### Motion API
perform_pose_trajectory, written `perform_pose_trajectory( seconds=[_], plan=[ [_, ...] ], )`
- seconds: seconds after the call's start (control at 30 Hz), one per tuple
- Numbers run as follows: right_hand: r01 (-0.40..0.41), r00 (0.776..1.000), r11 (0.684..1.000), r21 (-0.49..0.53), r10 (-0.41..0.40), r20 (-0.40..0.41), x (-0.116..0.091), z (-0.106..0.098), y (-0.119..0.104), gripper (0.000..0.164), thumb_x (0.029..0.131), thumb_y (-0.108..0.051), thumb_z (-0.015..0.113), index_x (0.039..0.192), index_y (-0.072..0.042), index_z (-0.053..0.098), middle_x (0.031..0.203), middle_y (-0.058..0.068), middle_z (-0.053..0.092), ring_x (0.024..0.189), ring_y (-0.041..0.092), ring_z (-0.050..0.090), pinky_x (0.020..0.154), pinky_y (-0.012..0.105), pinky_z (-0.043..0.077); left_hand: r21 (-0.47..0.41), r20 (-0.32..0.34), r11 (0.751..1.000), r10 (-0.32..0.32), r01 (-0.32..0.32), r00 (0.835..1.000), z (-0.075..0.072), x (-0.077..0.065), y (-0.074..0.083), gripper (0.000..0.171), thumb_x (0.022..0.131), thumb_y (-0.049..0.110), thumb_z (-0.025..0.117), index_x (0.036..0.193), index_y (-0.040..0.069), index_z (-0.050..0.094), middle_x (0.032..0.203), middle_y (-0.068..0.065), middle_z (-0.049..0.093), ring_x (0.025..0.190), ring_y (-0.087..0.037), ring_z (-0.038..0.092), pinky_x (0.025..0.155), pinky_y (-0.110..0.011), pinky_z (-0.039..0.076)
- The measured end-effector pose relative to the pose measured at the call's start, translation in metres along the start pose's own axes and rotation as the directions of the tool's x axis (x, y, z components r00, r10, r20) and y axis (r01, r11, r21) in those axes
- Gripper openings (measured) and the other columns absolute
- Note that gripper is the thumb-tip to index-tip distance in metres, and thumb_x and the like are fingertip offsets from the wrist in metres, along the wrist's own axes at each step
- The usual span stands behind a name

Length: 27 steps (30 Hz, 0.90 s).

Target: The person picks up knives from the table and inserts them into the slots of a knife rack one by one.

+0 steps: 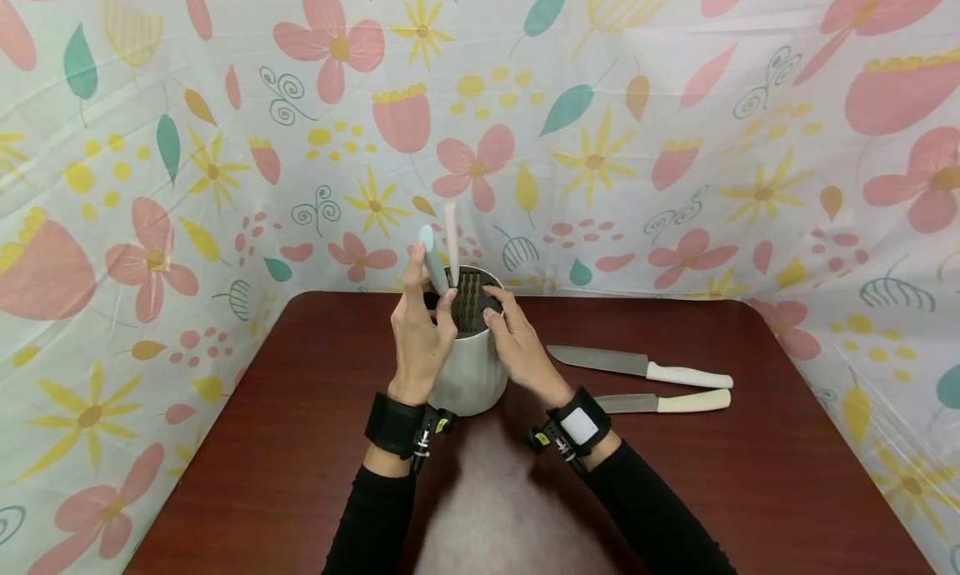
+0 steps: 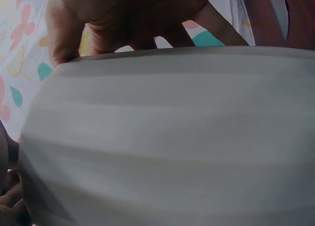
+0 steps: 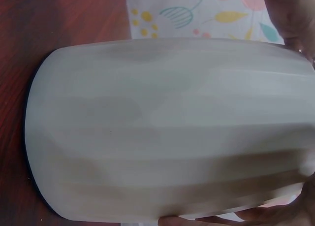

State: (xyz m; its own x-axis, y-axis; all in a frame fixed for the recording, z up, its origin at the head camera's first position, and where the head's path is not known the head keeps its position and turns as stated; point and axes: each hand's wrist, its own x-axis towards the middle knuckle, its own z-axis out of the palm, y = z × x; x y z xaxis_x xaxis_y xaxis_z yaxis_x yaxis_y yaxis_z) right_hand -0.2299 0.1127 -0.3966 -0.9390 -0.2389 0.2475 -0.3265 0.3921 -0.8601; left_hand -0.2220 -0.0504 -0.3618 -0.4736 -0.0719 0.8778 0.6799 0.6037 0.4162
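A whitish ribbed knife block with a dark slotted top stands upright on the table. Two knife handles rise from its left side: a light blue knife handle and a pale pink knife handle. My left hand holds the blue handle, its index finger along the left side and thumb near the base. With my right hand I grip the block's right rim, thumb over the dark top; its fingers spread along the block's side in the left wrist view. The blue knife's blade is hidden.
Right of the block, two knives lie flat with handles pointing right: a larger white-handled knife behind a smaller cream-handled knife. My right forearm overlaps the smaller blade's tip. A flowered cloth hangs behind the dark red table.
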Motion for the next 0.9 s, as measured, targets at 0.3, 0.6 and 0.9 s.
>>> perform_pose_trajectory(
  seconds=[0.3,0.6,0.9],
  plan=[
    [-0.008,1.0,1.0,-0.023,0.007,-0.022,-0.003,0.003,0.002,0.046,0.11,-0.044,0.032,0.154,-0.031,0.034,0.16,0.012,0.036,0.139,0.034,0.05,0.108,0.058,0.044,0.036,0.034,0.998,-0.056,0.055,0.998,0.002,-0.01,-0.002,0.083,0.093,0.0,0.069,0.161,0.016,0.024,0.146,-0.017,0.056,0.099,-0.033,0.069,0.065,-0.044,0.053],
    [-0.01,1.0,1.0,-0.011,0.01,-0.018,-0.002,0.002,0.002,0.045,0.11,-0.045,0.032,0.154,-0.034,0.033,0.156,0.01,0.041,0.134,0.031,0.057,0.104,0.055,0.047,0.058,0.063,0.994,-0.101,0.098,0.993,0.003,-0.01,0.0,0.08,0.097,0.004,0.065,0.162,0.018,0.02,0.144,-0.018,0.057,0.107,-0.033,0.069,0.073,-0.046,0.059],
    [-0.013,0.999,0.999,-0.033,0.011,-0.034,0.001,0.001,0.001,0.044,0.11,-0.044,0.032,0.153,-0.037,0.034,0.138,0.012,0.051,0.126,0.03,0.058,0.094,0.048,0.048,0.094,0.069,0.988,-0.125,0.119,0.99,0.005,-0.003,0.002,0.081,0.095,0.006,0.069,0.162,0.017,0.023,0.111,-0.019,0.067,0.083,-0.031,0.066,0.064,-0.04,0.05]
  ],
)
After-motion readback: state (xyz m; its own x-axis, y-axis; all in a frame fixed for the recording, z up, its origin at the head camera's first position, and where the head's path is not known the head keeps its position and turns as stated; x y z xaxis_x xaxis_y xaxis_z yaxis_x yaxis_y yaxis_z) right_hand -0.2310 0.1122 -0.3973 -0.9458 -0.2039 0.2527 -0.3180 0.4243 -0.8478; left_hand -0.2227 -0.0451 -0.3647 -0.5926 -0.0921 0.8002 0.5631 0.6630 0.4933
